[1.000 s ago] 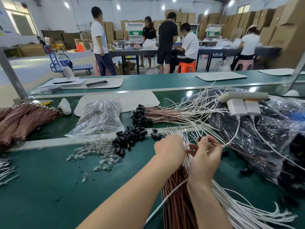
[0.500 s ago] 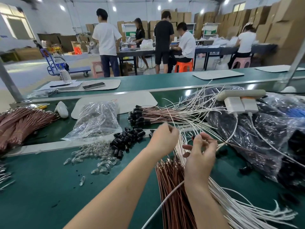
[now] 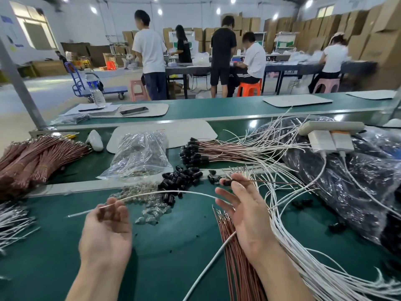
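The left hand (image 3: 106,227) pinched a white wire (image 3: 165,192) near its left end, the right hand (image 3: 245,216) a brown wire (image 3: 271,181) at its black cap (image 3: 226,182), both above the near belt (image 3: 173,246). Pairing looked underway (my guess); next, the white tip needed guiding to that cap.

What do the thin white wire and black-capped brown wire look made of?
The thin white wire, pinched by the left hand: probably smooth plastic insulation, bowed without kinking. The thin brown wire, in the right hand: glossy brown sheath; its black cap looks like moulded plastic.
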The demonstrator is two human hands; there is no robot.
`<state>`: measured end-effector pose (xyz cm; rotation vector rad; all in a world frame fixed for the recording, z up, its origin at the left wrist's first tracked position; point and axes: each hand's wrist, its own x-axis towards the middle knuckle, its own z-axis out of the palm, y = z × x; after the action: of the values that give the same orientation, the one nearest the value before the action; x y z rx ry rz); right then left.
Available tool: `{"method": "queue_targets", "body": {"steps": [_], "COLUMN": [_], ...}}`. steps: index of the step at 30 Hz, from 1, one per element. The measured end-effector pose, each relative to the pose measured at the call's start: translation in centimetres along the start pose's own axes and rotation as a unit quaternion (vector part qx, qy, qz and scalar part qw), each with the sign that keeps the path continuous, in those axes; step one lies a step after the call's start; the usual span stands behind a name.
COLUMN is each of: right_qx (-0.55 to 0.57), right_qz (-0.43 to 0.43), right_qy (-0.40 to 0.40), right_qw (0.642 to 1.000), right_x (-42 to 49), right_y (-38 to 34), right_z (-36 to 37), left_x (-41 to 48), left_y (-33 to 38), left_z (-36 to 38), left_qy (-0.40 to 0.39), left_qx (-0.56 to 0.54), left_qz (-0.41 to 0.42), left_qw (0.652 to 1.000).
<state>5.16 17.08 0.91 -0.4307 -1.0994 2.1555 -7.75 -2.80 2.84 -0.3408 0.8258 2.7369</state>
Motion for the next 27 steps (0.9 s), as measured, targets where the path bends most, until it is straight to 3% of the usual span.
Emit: {"method": "queue_targets", "body": {"steps": [7,16,19,21,24,27], "right_qx": [-0.01,-0.001,0.0,0.0,-0.004,-0.01], "right_qz": [0.082,0.077,0.067,0.06,0.056,0.063], "right_qy": [-0.032,-0.023,-0.031,-0.039,-0.075,-0.102], "right_qw": [0.996,0.997,0.997,0.997,0.996,0.993], "right_x": [-0.3,-0.3,-0.4,-0.5,-1.0,-1.3], "right_y": [0.6,0.9,1.3,1.7,2.1,2.0], "right_z": [0.2,0.4,0.9,1.3,1.8,1.8], "left_x": [0.3,1.1,-0.1,-1.4,-3.1,-3.1], "left_y": [-1.3,-1.0,-3.2,-5.1,-6.8,-7.0], "left_z": [-1.1,-1.5,-0.5,-0.1,-0.5,-0.8], "left_qy": [-0.01,-0.024,-0.092,-0.165,-0.283,-0.264], "left_qx": [0.055,0.133,0.244,0.319,0.392,0.392], "left_qz": [-0.023,0.025,-0.007,-0.025,0.012,0.058], "left_qw": [0.998,0.99,0.965,0.933,0.875,0.879]}}
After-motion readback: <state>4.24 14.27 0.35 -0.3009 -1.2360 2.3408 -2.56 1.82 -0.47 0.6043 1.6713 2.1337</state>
